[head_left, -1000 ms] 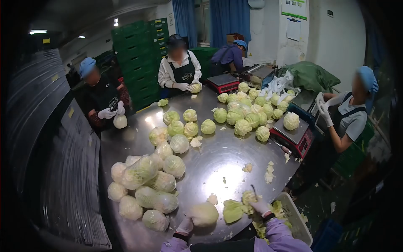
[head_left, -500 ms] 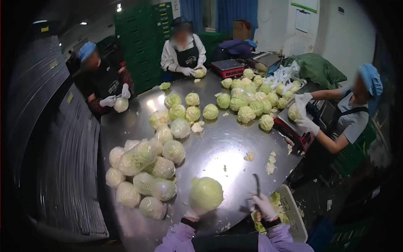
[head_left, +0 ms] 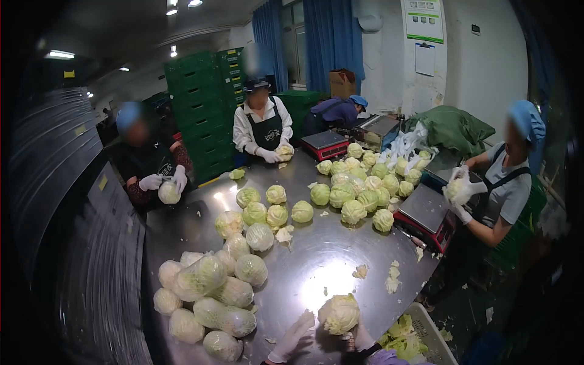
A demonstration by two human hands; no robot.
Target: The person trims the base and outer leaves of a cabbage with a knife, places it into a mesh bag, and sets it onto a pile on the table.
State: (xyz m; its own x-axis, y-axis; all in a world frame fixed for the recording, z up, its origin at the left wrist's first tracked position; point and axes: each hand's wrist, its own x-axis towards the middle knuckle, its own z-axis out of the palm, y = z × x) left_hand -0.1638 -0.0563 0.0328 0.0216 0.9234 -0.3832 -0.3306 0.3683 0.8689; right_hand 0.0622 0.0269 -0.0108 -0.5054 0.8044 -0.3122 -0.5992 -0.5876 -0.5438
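Note:
A pale cabbage (head_left: pixel 339 314) with ruffled, yellowish leaves is at the near edge of the steel table (head_left: pixel 292 255), between my two gloved hands. My left hand (head_left: pixel 294 338) is to its left, fingers apart, with a small gap to the leaves. Against the cabbage's lower right side is my right hand (head_left: pixel 363 338), partly hidden behind it. A brownish knife handle (head_left: pixel 349 342) shows at that hand; the blade is out of sight. To the left lie several wrapped cabbages (head_left: pixel 225 316) in clear film and netting.
Unwrapped cabbages (head_left: pixel 353 213) are heaped at the far right, near a red scale (head_left: pixel 424 213). A basket (head_left: pixel 432 334) of leaf trimmings stands at lower right. Co-workers around the table handle cabbages. Stacked green crates (head_left: pixel 193 115) rise behind, and leaf scraps (head_left: pixel 393 277) litter the surface.
The cabbage has shifted right and turned to its ruffled side. My left hand has come off it; my right hand has moved from beside the basket to the cabbage. The camera view has tilted upward.

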